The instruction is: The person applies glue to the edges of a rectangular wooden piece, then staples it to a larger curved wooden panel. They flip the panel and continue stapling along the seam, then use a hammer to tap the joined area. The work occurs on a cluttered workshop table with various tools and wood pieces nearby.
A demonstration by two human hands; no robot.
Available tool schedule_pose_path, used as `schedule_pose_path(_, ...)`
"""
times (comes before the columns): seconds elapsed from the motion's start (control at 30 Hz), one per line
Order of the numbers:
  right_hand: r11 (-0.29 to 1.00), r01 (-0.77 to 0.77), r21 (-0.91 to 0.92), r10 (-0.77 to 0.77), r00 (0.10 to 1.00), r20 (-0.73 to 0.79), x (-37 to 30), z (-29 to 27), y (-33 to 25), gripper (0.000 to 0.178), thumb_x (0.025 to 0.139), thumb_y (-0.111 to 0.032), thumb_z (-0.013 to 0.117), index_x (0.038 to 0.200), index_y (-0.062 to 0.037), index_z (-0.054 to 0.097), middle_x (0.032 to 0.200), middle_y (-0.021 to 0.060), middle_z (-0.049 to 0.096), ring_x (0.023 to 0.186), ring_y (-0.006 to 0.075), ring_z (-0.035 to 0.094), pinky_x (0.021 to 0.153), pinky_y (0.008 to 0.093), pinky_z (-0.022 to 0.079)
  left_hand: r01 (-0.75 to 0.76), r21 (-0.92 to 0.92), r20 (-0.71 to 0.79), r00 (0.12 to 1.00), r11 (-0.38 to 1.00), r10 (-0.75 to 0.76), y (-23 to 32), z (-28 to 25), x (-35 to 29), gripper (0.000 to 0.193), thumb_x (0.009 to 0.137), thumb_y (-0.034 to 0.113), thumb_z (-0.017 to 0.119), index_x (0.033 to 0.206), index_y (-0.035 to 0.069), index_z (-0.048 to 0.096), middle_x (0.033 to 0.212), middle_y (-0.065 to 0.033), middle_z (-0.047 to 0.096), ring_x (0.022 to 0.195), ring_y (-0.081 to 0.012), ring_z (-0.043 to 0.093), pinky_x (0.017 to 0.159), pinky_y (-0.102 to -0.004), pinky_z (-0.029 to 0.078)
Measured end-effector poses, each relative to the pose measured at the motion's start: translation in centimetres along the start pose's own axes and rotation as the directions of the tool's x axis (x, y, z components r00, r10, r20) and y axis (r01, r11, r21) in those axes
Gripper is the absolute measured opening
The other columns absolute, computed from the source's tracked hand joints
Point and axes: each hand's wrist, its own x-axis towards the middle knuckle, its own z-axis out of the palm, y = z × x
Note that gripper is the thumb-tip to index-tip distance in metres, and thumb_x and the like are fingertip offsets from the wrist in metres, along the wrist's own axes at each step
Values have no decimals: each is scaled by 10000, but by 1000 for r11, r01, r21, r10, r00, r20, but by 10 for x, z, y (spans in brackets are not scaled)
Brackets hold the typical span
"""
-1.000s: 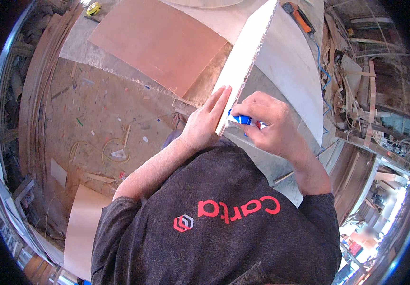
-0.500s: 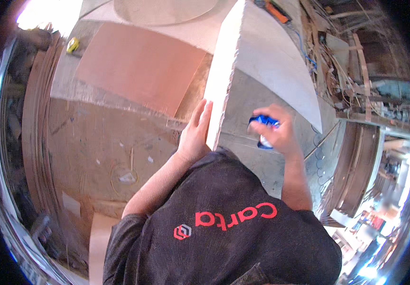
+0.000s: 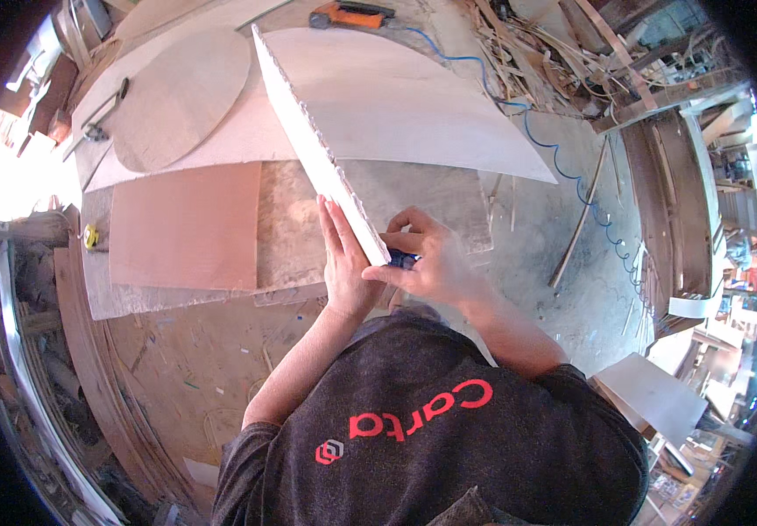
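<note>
A long white panel [image 3: 317,158] with a ragged edge stands on its side before me, leaning to the left in the picture. My left hand [image 3: 346,267] holds its near end, fingers stretched along the left face and the thumb hidden. My right hand [image 3: 427,263] is closed around a small blue hand tool [image 3: 403,259], at the near end of the panel's right side. Fingers cover most of the tool, so its exact kind does not show.
Under the panel, a worktable bears a brown sheet [image 3: 186,228], a round grey board [image 3: 186,101] and a curved white sheet [image 3: 413,96]. An orange-and-black tool [image 3: 352,15] lies at the back, with a coiled blue hose [image 3: 532,131]. A yellow tape measure [image 3: 90,236] sits left; wood scraps [image 3: 519,61] pile up back right.
My right hand has brought the blue tool left, from apart to the panel's near end. The panel's far end now points further left. The whole view has turned.
</note>
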Motion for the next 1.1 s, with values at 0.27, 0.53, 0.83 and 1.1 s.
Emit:
schedule_pose_path(0.27,944,-79,321,83,997,-1,-21,-93,98,266,857,-239,791,963,4,774,805,86,720,754,141,689,677,297,529,-21,18,253,967,1000,16,29,23,12,1191,815,231,859,1659,53,38,1659,-295,147,1553,-418,222,1197,-534,383)
schedule_pose_path(0.53,508,-321,800,343,927,153,-104,-191,229,283,742,-81,844,1010,-25,775,958,35,762,869,123,692,800,297,544,700,-661,226,529,270,-818,-34,48,-5,628,984,420,718,1340,-56,516,1153,-156,667,1059,-262,667,890,-409,575)
schedule_pose_path(0.83,274,-651,708,504,724,470,-101,-166,318,400,757,-259,877,1050,-19,752,998,81,755,861,149,702,773,324,554,521,-850,157,381,72,-911,-15,61,-65,505,938,176,792,1256,-43,467,964,-136,691,712,-182,693,617,-305,606)
schedule_pose_path(1.1,550,-734,399,704,664,252,-68,-94,298,202,869,-175,801,896,17,743,783,20,689,676,110,636,609,282,481,766,-619,205,371,174,-906,-70,11,-65,341,1038,235,643,1133,-91,613,984,-194,741,818,-256,760,661,-326,630)
